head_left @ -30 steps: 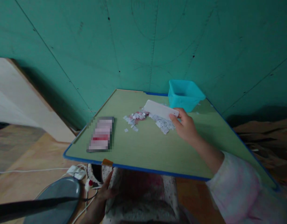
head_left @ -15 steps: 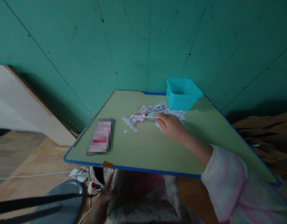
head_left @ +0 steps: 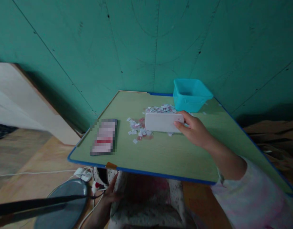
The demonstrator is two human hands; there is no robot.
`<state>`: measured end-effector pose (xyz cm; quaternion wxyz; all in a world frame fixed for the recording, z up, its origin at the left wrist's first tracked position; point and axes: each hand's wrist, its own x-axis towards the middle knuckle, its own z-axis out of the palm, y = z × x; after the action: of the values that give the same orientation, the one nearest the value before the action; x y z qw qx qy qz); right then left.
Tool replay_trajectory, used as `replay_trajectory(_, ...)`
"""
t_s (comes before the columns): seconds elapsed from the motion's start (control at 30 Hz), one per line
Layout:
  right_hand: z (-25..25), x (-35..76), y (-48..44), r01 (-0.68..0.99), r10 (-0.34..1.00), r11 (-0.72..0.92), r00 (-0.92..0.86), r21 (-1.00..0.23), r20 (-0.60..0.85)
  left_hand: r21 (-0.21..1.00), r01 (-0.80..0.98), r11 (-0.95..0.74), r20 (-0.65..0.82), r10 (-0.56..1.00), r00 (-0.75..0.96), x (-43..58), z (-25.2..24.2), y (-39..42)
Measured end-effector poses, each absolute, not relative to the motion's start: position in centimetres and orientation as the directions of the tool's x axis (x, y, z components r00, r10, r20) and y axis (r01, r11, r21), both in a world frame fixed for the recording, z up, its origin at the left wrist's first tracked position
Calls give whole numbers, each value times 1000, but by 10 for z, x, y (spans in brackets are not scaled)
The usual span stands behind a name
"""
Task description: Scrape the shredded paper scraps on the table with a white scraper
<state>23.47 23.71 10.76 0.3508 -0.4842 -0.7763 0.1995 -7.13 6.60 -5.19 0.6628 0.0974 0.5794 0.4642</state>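
My right hand [head_left: 190,128] grips a flat white rectangular board [head_left: 160,122] by its right end, thumb on the near face. The board stands tilted over a heap of small paper pieces [head_left: 162,108] on the green table [head_left: 148,156]. More scraps [head_left: 137,127] lie left of the board, with reddish patches among them. Part of the heap is hidden behind the board. Below the table's front edge, my left hand [head_left: 110,192] rests by my leg; its fingers are partly hidden, so whether it holds anything is unclear.
A turquoise basket [head_left: 191,101] stands at the table's back right. A phone with a pixelated screen [head_left: 104,137] lies at the left. Under the front left are a grey round stool [head_left: 63,206], white cables and a dark strap. A green wall [head_left: 137,41] rises behind the table.
The white board has turned from edge-on to showing its broad face and moved slightly right with my right hand. Scraps at the left have shifted toward the front. My left hand stays low.
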Motion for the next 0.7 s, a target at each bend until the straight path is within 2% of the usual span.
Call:
replay_trajectory(0.17,102,245,233,558,927,370,-277,-742,254,671,-494,552,-671,736,-89,-71,-46,63)
replay_trajectory(0.3,96,253,230,416,936,280,-318,-865,150,649,-443,619,-720,688,-92,-81,-56,68)
replay_trajectory(0.37,93,253,228,358,939,268,-305,-894,159,633,-416,653,-750,650,-121,-87,-64,73)
replay_trajectory(0.5,86,249,226,382,940,321,-237,-866,244,625,-363,691,-772,616,-157,-95,-71,82)
replay_trajectory(0.7,85,230,213,490,919,385,-279,-782,277,730,-300,614,-683,677,-274,-100,-77,79)
